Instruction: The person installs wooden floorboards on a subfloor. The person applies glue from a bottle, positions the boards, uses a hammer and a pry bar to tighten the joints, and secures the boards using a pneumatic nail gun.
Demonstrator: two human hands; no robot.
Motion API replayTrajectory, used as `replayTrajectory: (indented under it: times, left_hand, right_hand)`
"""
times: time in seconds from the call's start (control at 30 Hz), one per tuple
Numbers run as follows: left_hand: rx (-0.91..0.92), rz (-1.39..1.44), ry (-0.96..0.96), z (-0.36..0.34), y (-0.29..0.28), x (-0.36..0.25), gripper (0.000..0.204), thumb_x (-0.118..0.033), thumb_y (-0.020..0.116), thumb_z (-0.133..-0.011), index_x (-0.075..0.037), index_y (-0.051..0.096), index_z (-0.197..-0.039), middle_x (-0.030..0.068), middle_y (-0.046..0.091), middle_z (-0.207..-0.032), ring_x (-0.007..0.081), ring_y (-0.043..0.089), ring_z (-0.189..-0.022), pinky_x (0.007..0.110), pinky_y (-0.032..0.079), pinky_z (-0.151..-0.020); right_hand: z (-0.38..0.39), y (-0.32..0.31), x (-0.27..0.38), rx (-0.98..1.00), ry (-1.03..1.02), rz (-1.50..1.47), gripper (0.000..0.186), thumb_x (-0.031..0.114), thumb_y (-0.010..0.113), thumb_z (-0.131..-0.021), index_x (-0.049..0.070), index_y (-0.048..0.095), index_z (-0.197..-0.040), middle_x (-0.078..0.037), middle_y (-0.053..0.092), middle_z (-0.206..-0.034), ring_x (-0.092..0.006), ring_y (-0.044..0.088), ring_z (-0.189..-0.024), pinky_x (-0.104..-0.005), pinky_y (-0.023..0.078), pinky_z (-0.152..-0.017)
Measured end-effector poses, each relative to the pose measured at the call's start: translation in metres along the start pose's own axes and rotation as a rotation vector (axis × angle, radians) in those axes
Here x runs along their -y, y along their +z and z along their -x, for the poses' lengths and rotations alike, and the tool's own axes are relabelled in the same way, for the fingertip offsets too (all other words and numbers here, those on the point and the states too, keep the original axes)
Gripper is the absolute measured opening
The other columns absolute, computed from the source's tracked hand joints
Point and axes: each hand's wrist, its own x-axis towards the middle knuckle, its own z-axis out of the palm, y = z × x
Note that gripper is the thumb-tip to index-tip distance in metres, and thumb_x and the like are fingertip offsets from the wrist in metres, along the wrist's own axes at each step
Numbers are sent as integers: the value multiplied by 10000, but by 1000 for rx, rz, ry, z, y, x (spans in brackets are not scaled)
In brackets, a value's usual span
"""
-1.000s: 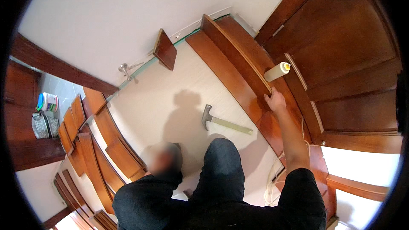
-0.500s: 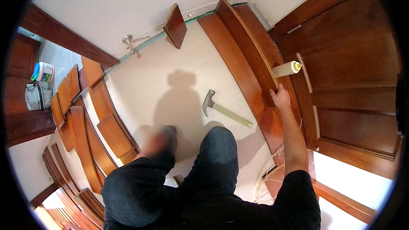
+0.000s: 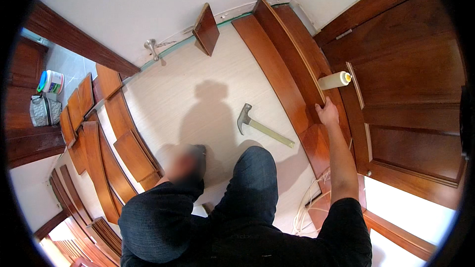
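Observation:
On the right, my right hand (image 3: 327,112) grips the top edge of a long reddish-brown wooden plank (image 3: 292,44), which stands on its long side. Just beyond the hand, a pale squeeze bottle (image 3: 334,80) with a yellow tip shows behind the plank's edge. Flat brown floorboards (image 3: 267,62) lie along the plank's foot. A claw hammer (image 3: 262,127) with a pale green handle rests on the light floor between my knee and the boards. At the lower left, a blurred skin-toned patch lies by my bent leg; whether it is my left hand I cannot tell.
Loose brown boards (image 3: 99,168) lie scattered and overlapping at the left. A short board (image 3: 206,30) leans against the far wall near a metal doorstop (image 3: 151,48). A wooden door (image 3: 401,79) stands at the right. Pale cord (image 3: 306,210) coils by my right arm. A white tub (image 3: 51,82) sits far left.
The view has shifted very slightly. My right hand keeps its hold on the plank, and the hammer and bottle stay in place.

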Motion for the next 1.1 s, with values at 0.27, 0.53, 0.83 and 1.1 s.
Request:
replayTrajectory:
  times: [0.27,0.53,0.83,1.1]
  left_hand:
    - [89,292,-153,1,-12,-7,202,-150,609,-1011,-12,676,-1142,50,705,-811,123,665,-718,289,541,-702]
    - [73,299,-169,1,-11,-9,218,-180,605,-1014,-14,688,-1127,69,713,-809,144,678,-722,309,552,-702]
    - [124,208,-149,-1,-27,-31,255,-219,597,-1017,-12,683,-1139,73,705,-810,164,669,-723,317,532,-711]
    - [135,211,-107,0,-23,5,294,-259,589,-1023,-17,678,-1166,60,709,-807,169,674,-732,313,530,-707]
  right_hand:
    - [0,2,-3,-12,-10,22,481,344,670,-920,26,541,-1257,-300,684,-1111,-466,641,-1084,-533,510,-932]
    - [3,-2,2,-1,4,-10,519,405,675,-945,-2,550,-1241,-296,683,-1109,-458,640,-1082,-514,506,-910]
    - [74,-8,-3,36,-34,-220,472,339,726,-935,-54,598,-1163,-250,702,-1026,-384,684,-945,-446,521,-849]
    - [298,-23,-21,426,125,-641,476,209,732,-948,-42,591,-1326,-113,698,-1183,-216,652,-1060,-363,517,-953]
